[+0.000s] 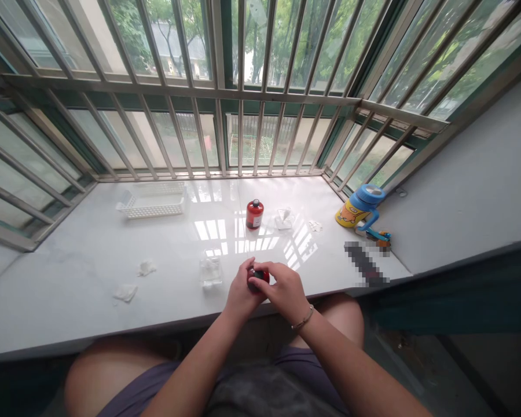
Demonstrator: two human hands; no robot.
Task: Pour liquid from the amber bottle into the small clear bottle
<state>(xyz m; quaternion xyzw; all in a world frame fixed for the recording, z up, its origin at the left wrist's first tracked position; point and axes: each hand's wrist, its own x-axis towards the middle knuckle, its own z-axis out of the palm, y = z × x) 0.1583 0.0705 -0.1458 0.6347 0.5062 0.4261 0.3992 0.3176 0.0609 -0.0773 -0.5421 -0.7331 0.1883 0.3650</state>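
Observation:
A small red bottle with a black cap [259,275] is held between my two hands, over the front edge of the white sill. My left hand [242,289] wraps around its body from the left. The fingers of my right hand [286,289] close on the black cap from the right. Another red bottle [255,215], with a black cap and white label, stands upright behind my hands. A clear square container [211,271] sits to the left of my left hand, and a similar clear container with white tissue [283,219] is right of the standing bottle.
On the white sill [82,260], a white basket [154,201] stands at the back left. Crumpled tissues [146,267] lie at left. A blue and yellow cup [359,206] and a blurred-out dark object [366,263] are at right. Metal bars line the windows behind.

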